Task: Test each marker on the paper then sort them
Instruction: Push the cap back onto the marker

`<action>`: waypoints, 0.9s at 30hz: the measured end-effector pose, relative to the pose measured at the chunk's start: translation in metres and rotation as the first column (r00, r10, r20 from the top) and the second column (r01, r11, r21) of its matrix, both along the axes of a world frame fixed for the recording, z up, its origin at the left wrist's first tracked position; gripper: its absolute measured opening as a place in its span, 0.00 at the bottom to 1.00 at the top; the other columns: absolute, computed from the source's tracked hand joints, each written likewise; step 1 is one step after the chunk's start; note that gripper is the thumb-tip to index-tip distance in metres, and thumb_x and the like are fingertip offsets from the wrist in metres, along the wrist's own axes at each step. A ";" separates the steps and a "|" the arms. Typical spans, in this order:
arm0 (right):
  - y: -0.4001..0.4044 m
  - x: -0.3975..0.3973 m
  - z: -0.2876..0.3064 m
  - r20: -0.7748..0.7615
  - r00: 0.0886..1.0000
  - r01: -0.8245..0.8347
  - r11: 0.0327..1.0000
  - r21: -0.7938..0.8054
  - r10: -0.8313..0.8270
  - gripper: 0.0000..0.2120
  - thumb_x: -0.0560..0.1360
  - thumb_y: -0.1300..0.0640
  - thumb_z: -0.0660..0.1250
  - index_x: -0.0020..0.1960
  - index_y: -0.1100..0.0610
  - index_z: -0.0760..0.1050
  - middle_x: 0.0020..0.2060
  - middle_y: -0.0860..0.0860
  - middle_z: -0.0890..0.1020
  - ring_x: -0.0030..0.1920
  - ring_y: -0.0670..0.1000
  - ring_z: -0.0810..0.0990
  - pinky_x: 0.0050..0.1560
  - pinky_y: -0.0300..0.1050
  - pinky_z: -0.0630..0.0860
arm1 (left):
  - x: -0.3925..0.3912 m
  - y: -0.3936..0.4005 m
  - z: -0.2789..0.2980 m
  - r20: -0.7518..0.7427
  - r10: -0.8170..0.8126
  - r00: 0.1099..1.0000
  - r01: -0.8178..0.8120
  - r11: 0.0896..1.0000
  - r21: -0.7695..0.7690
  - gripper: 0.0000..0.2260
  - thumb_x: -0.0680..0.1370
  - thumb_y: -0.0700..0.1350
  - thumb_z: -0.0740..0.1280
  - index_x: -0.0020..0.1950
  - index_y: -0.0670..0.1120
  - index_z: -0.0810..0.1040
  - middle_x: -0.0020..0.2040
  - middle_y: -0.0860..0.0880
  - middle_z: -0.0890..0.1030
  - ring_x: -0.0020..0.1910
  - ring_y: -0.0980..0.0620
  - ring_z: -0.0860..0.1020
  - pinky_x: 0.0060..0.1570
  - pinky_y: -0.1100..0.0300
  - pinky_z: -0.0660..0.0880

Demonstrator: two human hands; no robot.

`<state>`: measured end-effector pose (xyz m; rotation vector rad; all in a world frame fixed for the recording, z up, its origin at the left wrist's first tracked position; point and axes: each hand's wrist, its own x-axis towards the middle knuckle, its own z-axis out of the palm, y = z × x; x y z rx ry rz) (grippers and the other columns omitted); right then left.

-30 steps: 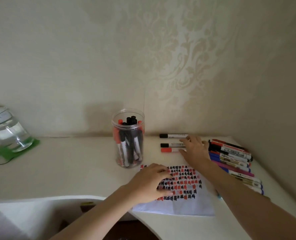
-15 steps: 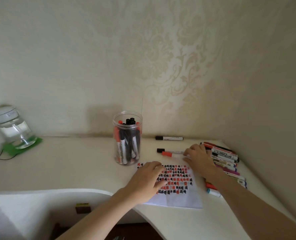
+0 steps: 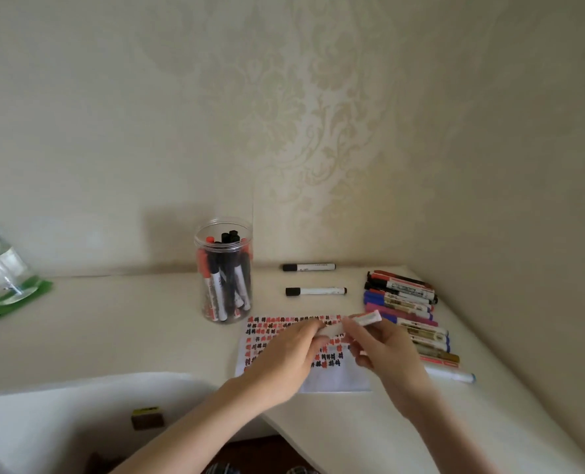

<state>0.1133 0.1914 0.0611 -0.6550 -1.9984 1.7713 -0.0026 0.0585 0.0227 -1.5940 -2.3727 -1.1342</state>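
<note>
Marker: white-barrelled marker with a red cap is up off the desk now, held over the top right of the white paper sheet covered in red and black test scribbles.
Change: 1 second ago it lay near 2 black-capped ones behind the paper; only those 2 are left there.
Left hand: left hand has come off the paper, fingertips pinching what looks like the cap end, blurry though.
Right hand: right hand is curled round the barrel.
Meaning: I'd guess it's getting uncapped for a test scribble.
Sorting: clear plastic jar of red and black markers stands left of the paper, row of mixed-colour markers lies right of it.
Surface: cream desk against pale patterned wallpaper.
</note>
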 end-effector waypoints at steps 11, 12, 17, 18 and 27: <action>-0.020 0.002 -0.025 -0.127 0.992 0.018 0.999 -0.051 -0.025 0.16 0.80 0.53 0.63 0.36 0.61 0.71 0.25 0.51 0.66 0.26 0.47 0.61 0.28 0.40 0.60 | 0.008 0.003 -0.004 0.031 -0.124 0.992 0.127 0.988 -0.087 0.08 0.84 0.51 0.56 0.52 0.49 0.70 0.38 0.52 0.76 0.32 0.54 0.74 0.32 0.55 0.71; -0.018 0.003 -0.025 -0.136 0.991 0.009 0.999 -0.035 -0.014 0.17 0.80 0.53 0.63 0.35 0.62 0.71 0.26 0.52 0.65 0.27 0.48 0.60 0.28 0.41 0.60 | 0.008 0.003 -0.003 0.049 -0.136 0.990 0.140 0.986 -0.089 0.08 0.84 0.51 0.56 0.53 0.49 0.71 0.38 0.52 0.77 0.32 0.53 0.75 0.33 0.54 0.71; -0.003 0.008 -0.026 -0.161 0.985 -0.058 0.997 0.052 0.066 0.19 0.78 0.51 0.63 0.40 0.67 0.71 0.28 0.56 0.67 0.28 0.52 0.61 0.28 0.42 0.60 | 0.005 0.004 0.002 0.154 -0.180 0.972 0.197 0.975 -0.105 0.09 0.83 0.53 0.59 0.56 0.50 0.74 0.33 0.56 0.73 0.29 0.56 0.71 0.29 0.65 0.64; 0.000 0.010 -0.025 -0.158 0.986 -0.055 0.998 0.021 0.057 0.18 0.78 0.52 0.64 0.41 0.67 0.73 0.29 0.56 0.69 0.29 0.52 0.64 0.28 0.41 0.62 | 0.003 0.005 0.001 0.201 -0.183 0.962 0.209 0.971 -0.118 0.11 0.82 0.55 0.59 0.60 0.52 0.73 0.35 0.55 0.75 0.30 0.55 0.73 0.30 0.62 0.67; 0.041 0.019 -0.034 -0.016 0.984 0.168 0.960 -0.224 -0.176 0.08 0.76 0.54 0.69 0.49 0.58 0.81 0.40 0.53 0.84 0.39 0.48 0.81 0.41 0.46 0.77 | -0.022 0.015 -0.026 -0.119 -0.044 0.992 -0.008 0.915 -0.404 0.25 0.74 0.69 0.61 0.69 0.64 0.67 0.53 0.55 0.66 0.53 0.56 0.64 0.55 0.58 0.65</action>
